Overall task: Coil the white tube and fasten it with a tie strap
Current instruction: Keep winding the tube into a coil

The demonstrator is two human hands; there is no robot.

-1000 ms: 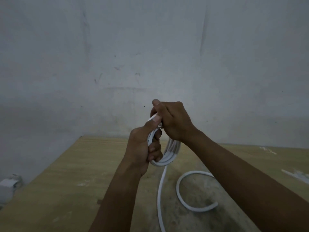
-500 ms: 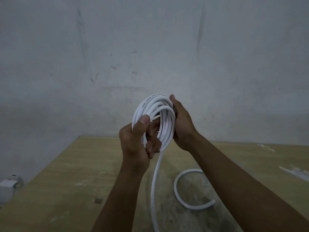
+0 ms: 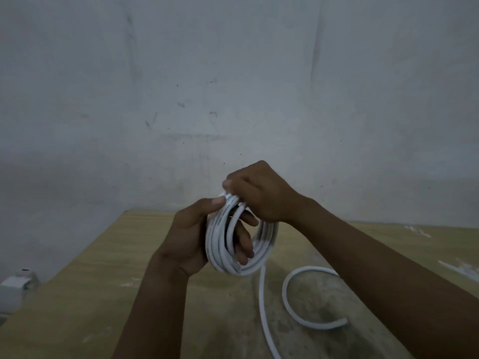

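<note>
Head view: scuffed wooden table, grey wall.

Both forearms are bare to the frame's edge, with no sleeves, gloves or jewellery visible.

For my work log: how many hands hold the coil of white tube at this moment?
2. The left hand grips the coil of white tube from the left, fingers through the loops. The right hand pinches its top. The loose tail lies on the table.
</note>
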